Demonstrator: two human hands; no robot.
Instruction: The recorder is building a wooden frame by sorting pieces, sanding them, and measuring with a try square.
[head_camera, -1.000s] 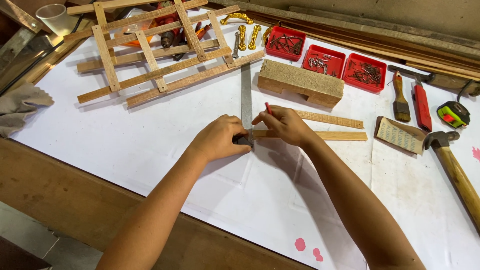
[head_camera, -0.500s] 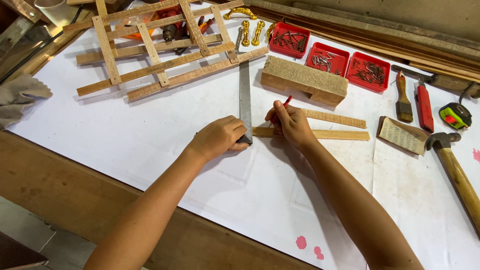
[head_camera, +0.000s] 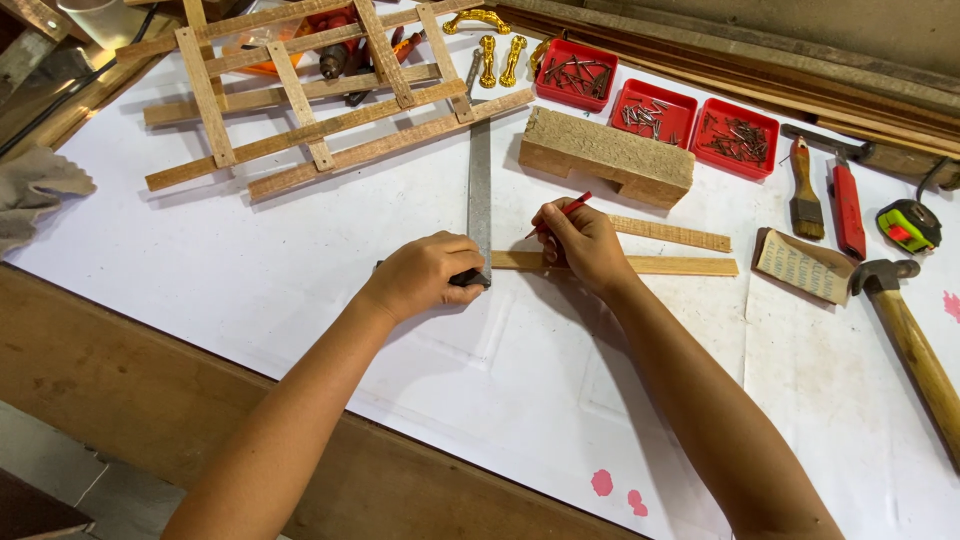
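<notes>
My left hand (head_camera: 425, 275) presses flat on the stock of the steel try square with the long grey blade (head_camera: 480, 190), fingers closed over it. The blade runs straight away from me. My right hand (head_camera: 583, 243) pinches a thin red pencil (head_camera: 566, 211), tip down at the near wood strip, just right of the square.

Two thin pale wooden strips: the near one (head_camera: 650, 265) lies across under the square's corner; the second (head_camera: 672, 234) lies just beyond it, parallel.

One rough sawn wooden block (head_camera: 605, 155) sits past the strips, right of the blade.

Three red plastic trays of nails and screws (head_camera: 665, 110) stand in a row beyond the block.

One slatted wooden lattice frame (head_camera: 320, 100) lies left of the blade, its near corner touching the blade's far end.

Brass handles (head_camera: 487, 60), at least three, lie beyond the blade's tip.

Right of the strips: one sheet of sandpaper (head_camera: 805, 265), one small paintbrush (head_camera: 803, 190), one red-handled tool (head_camera: 848, 210), one tape measure (head_camera: 908, 225), one wooden-handled hammer (head_camera: 915, 340).

All on white paper over the bench (head_camera: 150, 380). One grey cloth (head_camera: 35, 190) lies far left of the square.
</notes>
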